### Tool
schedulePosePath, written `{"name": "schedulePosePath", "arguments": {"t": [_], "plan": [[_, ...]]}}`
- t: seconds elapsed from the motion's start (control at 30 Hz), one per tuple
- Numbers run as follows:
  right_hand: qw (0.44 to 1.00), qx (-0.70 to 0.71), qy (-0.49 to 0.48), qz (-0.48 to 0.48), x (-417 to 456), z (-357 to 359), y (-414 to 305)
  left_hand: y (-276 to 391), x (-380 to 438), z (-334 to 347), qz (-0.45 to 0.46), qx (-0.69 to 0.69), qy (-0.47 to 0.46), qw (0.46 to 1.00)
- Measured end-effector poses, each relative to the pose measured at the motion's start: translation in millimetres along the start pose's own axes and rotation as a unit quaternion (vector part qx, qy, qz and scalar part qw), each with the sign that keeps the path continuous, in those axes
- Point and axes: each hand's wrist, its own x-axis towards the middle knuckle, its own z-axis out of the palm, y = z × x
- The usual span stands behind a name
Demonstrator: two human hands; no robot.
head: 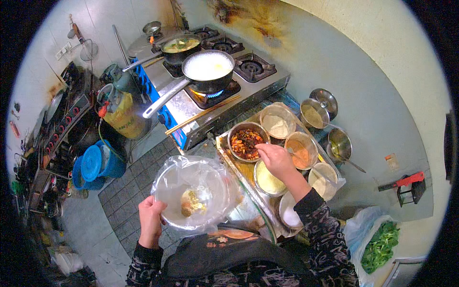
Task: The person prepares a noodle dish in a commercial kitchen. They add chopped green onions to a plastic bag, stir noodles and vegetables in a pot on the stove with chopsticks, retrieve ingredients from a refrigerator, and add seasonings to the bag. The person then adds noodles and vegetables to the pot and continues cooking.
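My left hand [152, 213] grips the rim of a round bowl lined with a clear plastic bag [172, 193]. Brown and yellowish seasoning [193, 206] lies at the bottom of it. My right hand [278, 159] reaches over the seasoning tubs, its fingertips pinched at the right edge of a metal bowl of chopped orange and dark red pieces [245, 143]. Whether the fingers hold anything is too small to tell. Around that hand stand a tub of pale yellow granules [269, 179], one of orange powder [299, 149] and one of whitish powder [278, 123].
On the gas stove, a long-handled pan of frothy white liquid [206, 66] sits over a lit flame, beside a second pot [181, 45]. Long chopsticks [202, 114] lie along the stove's front. Steel bowls [339, 143] stand right of the tubs; a bag of leafy greens [380, 245] is lower right.
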Motion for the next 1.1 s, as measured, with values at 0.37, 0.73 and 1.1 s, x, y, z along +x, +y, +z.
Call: {"name": "schedulePosePath", "arguments": {"t": [0.37,0.73,1.1], "plan": [[0.999,-0.030,-0.040,0.011,-9,-7,-26,-5,10,4,0.005,-0.014,-0.015,1.000],[0.999,-0.029,-0.013,-0.032,-13,5,-36,-3,10,5,-0.001,-0.018,-0.019,1.000],[0.980,0.109,0.004,0.167,-6,-3,-30,-8,12,6,-0.002,-0.018,-0.020,1.000]]}}
